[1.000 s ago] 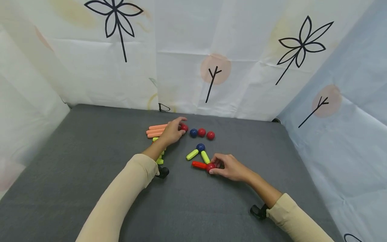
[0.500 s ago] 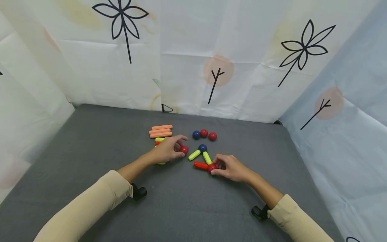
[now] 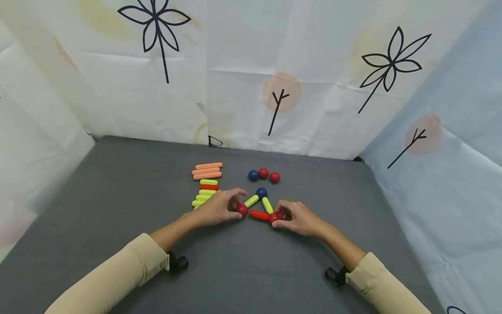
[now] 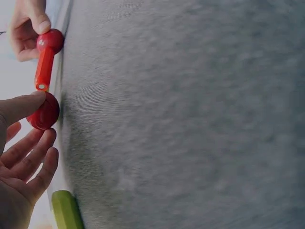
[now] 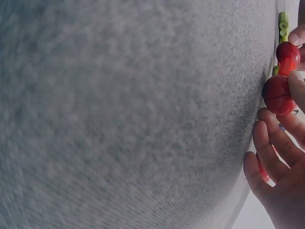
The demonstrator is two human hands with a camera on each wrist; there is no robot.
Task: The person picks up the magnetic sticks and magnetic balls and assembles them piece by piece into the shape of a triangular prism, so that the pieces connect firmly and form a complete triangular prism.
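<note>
My left hand (image 3: pixel 220 208) pinches a red ball (image 3: pixel 242 210) between thumb and fingers, beside the left end of a red stick (image 3: pixel 259 215). At that stick's other end is a second red ball (image 3: pixel 274 219), which my right hand (image 3: pixel 299 218) grips. Two yellow-green sticks, a left one (image 3: pixel 252 201) and a right one (image 3: pixel 267 205), slant down from a blue ball (image 3: pixel 261 192) toward the two red balls. In the left wrist view the red stick (image 4: pixel 44 69) has a hole in its near end, close to the ball (image 4: pixel 45 112) under my left thumb.
Behind the hands lie a loose blue ball (image 3: pixel 253 175) and two red balls (image 3: pixel 269 175). At left are several orange sticks (image 3: pixel 207 172), yellow-green sticks (image 3: pixel 204 197) and a short red stick (image 3: pixel 208 187), partly behind my left hand. Patterned cloth (image 3: pixel 235 100) borders the grey table (image 3: pixel 251 270).
My left hand has brought a red ball from the back row forward and right, up to the red stick's left end. My right hand has kept its grip on the other red ball.
</note>
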